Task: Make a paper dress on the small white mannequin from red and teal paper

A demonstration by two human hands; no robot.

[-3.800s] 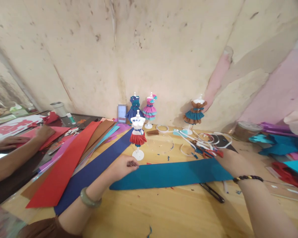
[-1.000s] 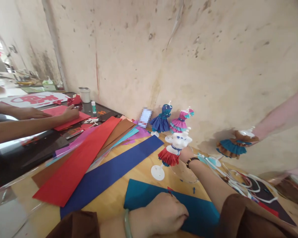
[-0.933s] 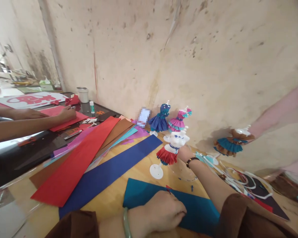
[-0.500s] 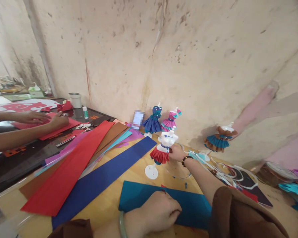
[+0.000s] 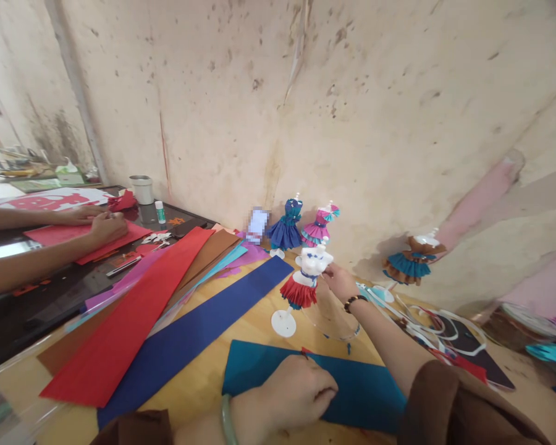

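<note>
My left hand (image 5: 301,389) rests closed on a teal paper strip (image 5: 361,389), its fingers curled under. A small red bit (image 5: 306,352) shows just beyond its knuckles; what the fingers hold is hidden. My right hand (image 5: 341,284), a beaded bracelet at the wrist, reaches to the right side of a small white mannequin (image 5: 315,262). Its fingers are pinched together near the torso, and what is between them is too small to make out. The mannequin stands upright on a round base, wearing a pleated red skirt (image 5: 299,292) with a blue waistband.
Red (image 5: 134,315) and blue (image 5: 189,346) paper strips lie to the left. Dressed mannequins in blue (image 5: 285,228), pink (image 5: 315,228) and brown-teal (image 5: 410,262) stand near the wall. White cords (image 5: 440,330) lie right. Another person's hands (image 5: 104,225) work on red paper at far left.
My right hand has shifted slightly right and up, out from behind the mannequin. My left hand stays on the teal strip. The other person's hands have come closer together.
</note>
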